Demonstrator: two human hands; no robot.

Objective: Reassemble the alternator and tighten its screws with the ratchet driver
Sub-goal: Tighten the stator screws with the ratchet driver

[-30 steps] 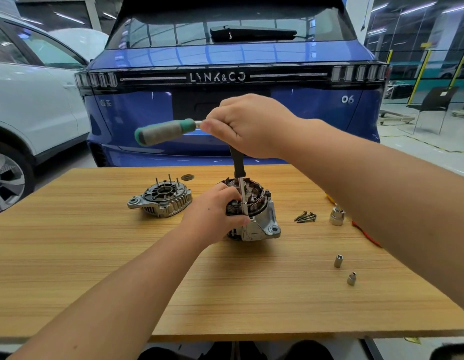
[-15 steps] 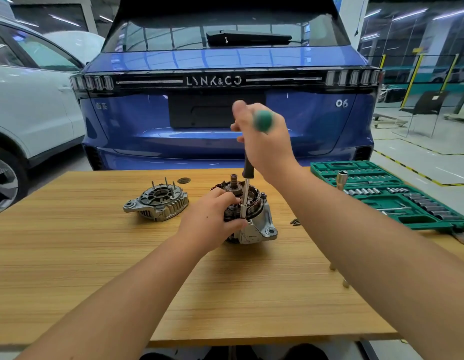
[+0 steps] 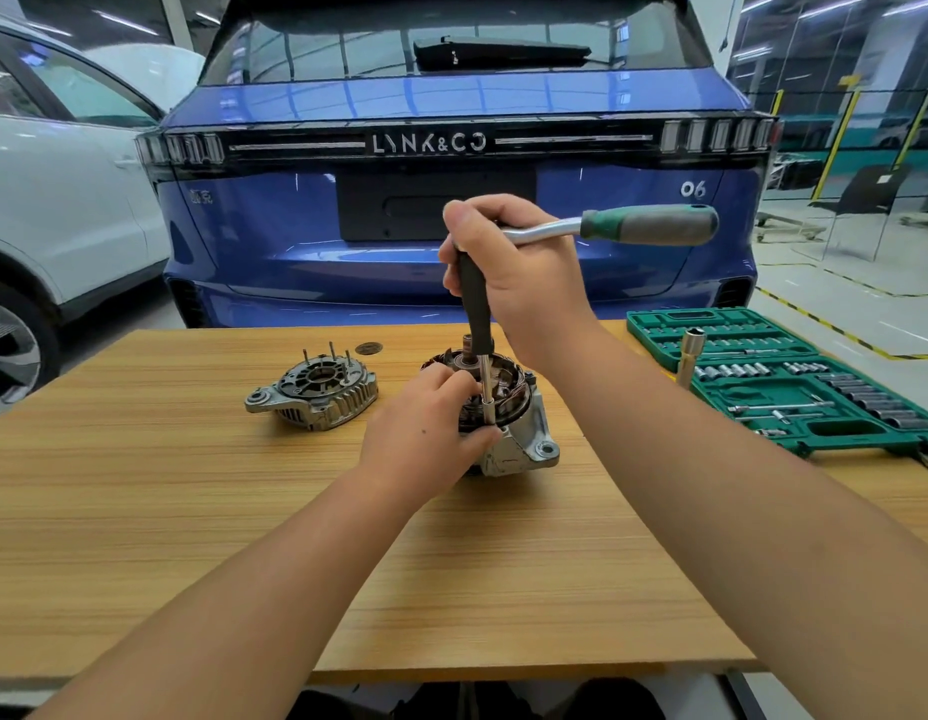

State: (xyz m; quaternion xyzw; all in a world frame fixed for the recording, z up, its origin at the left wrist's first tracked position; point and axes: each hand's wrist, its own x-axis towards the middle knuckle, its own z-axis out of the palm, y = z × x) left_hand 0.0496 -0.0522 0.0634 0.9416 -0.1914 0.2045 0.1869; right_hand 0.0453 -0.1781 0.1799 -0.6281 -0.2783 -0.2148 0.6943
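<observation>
right hand (image 3: 524, 272) gripping ratchet driver (image 3: 643, 226), alternator (image 3: 513, 423)

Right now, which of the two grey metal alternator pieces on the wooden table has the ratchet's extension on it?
The copper-wound alternator body under the left hand; the finned end cover lies apart, untouched.

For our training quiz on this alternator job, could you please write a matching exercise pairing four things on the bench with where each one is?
Things:
1. Silver ratchet driver with green and grey handle
2. Grey finned aluminium alternator end cover
3. Green plastic socket set case
4. Silver alternator body with exposed copper windings

Places:
A. Lying apart on the wooden table, left of the body
B. Open at the table's right edge
C. Held at its head by the right hand, handle pointing right
D. Steadied by the left hand at table centre

Pairs: 1-C, 2-A, 3-B, 4-D
</observation>
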